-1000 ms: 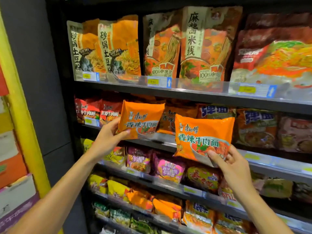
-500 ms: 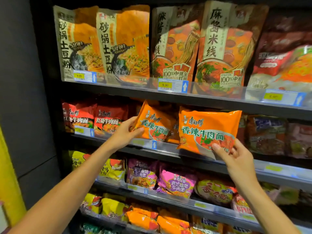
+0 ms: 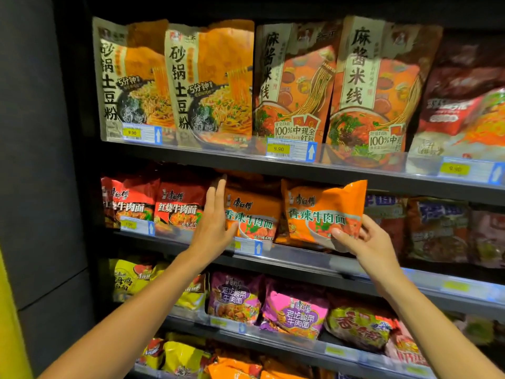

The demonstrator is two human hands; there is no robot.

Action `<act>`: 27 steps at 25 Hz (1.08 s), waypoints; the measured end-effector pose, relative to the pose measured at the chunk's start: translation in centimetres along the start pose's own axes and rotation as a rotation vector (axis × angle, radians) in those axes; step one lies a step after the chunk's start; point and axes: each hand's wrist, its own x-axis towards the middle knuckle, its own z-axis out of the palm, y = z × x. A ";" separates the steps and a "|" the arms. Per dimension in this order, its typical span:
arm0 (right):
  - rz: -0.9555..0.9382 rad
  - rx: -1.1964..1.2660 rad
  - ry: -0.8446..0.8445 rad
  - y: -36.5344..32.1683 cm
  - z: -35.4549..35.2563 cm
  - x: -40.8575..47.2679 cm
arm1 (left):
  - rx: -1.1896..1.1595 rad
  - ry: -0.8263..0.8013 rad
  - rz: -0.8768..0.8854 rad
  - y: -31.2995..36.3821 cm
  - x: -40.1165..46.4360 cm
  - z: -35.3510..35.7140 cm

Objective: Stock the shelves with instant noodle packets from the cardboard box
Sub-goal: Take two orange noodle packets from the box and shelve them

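Note:
Two orange instant noodle packets stand on the second shelf (image 3: 300,258) from the top. The left orange packet (image 3: 254,217) sits upright behind the shelf's clear lip. My left hand (image 3: 216,217) lies flat against its left edge, fingers straight and together, thumb on its lower front. The right orange packet (image 3: 325,212) is tilted slightly, its lower right corner pinched in my right hand (image 3: 366,242). The cardboard box is out of view.
Red packets (image 3: 177,206) fill the shelf left of my left hand; dark packets (image 3: 437,228) stand to the right. Tall noodle bags (image 3: 207,80) line the top shelf. Purple packets (image 3: 235,299) and yellow packets (image 3: 131,280) fill lower shelves. A dark side panel (image 3: 41,160) borders the left.
Both orange packets went from in front of the shelf into the second shelf. My left hand let go its grip and now presses flat against the left packet. The view moved closer.

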 end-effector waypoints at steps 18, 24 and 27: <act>0.251 -1.191 -0.131 0.5 0.7 2.4 | 0.396 -0.302 0.292 -1.0 -2.6 0.9; -0.319 -1.056 0.021 0.2 -0.4 -1.2 | 0.410 -0.309 0.255 -0.2 -2.9 0.2; -0.270 -1.129 -0.295 1.6 1.4 -1.4 | 0.467 -0.378 0.210 0.0 -2.9 0.1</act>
